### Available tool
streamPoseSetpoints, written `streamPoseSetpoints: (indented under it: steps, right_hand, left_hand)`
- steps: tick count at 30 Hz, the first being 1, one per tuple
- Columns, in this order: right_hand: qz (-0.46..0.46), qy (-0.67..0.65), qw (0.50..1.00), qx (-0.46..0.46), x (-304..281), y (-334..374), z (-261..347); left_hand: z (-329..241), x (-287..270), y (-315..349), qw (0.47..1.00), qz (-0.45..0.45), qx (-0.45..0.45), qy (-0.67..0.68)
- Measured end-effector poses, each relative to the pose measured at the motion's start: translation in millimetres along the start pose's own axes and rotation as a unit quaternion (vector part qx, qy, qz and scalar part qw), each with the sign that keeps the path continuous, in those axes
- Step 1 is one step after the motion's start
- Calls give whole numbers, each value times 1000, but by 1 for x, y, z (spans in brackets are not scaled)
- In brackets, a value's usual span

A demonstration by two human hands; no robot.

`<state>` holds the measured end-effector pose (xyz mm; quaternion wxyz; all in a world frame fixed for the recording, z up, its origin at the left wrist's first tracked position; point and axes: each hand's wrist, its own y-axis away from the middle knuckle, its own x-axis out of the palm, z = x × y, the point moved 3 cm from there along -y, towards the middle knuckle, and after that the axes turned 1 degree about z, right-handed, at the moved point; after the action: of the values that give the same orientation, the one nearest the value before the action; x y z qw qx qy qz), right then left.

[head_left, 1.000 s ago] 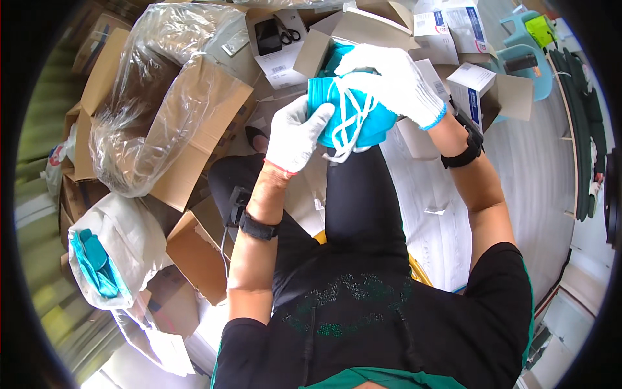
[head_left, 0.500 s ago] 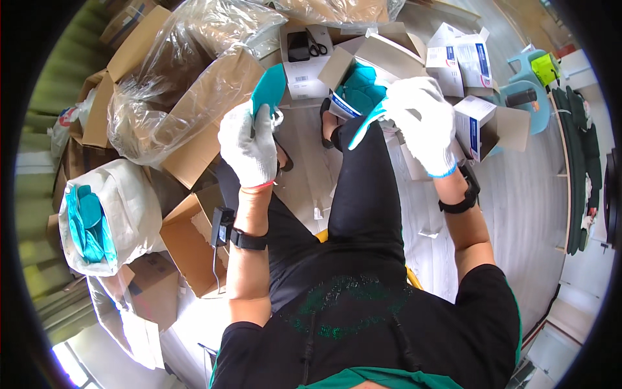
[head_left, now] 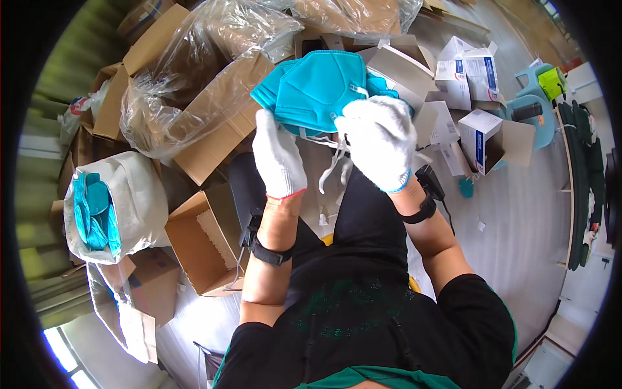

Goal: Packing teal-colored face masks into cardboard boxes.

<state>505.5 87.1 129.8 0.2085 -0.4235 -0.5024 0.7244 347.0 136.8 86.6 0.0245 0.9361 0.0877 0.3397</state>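
A stack of teal folded face masks point(head_left: 319, 87) with white ear loops point(head_left: 337, 159) hanging below is held up in front of me. My left hand point(head_left: 278, 152), in a white knit glove with a red cuff edge, is closed at the stack's lower left edge; its fingertips are partly hidden. Gloved in white with a blue cuff edge, my right hand point(head_left: 379, 139) is closed around the lower right side, by the loops. Behind the stack, an open white carton point(head_left: 403, 68) stands with its flaps up; the stack covers part of it.
At left are a white sack point(head_left: 139, 201) holding teal masks and an open brown carton point(head_left: 194, 253). Clear plastic point(head_left: 168, 110) drapes a larger carton. White-and-blue boxes point(head_left: 476, 139) stand at right beside a light-blue stool point(head_left: 544, 120). A small teal piece point(head_left: 466, 188) lies on the floor.
My hands were apart, each with teal mask material. Now they have come together at one stack, the right hand moving left and down. The phone and scissors behind are now hidden.
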Motion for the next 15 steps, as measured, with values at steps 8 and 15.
streamPoseSetpoints:
  steps: [8, 15]
  right_hand:
    - [-36, -204, 969, 131, 5, 15, -13]
    - [96, -146, 974, 147, 3, 4, -35]
  left_hand:
    - [-32, 19, 2, 965, 102, 157, -185]
    - [-33, 13, -6, 948, 174, 116, -242]
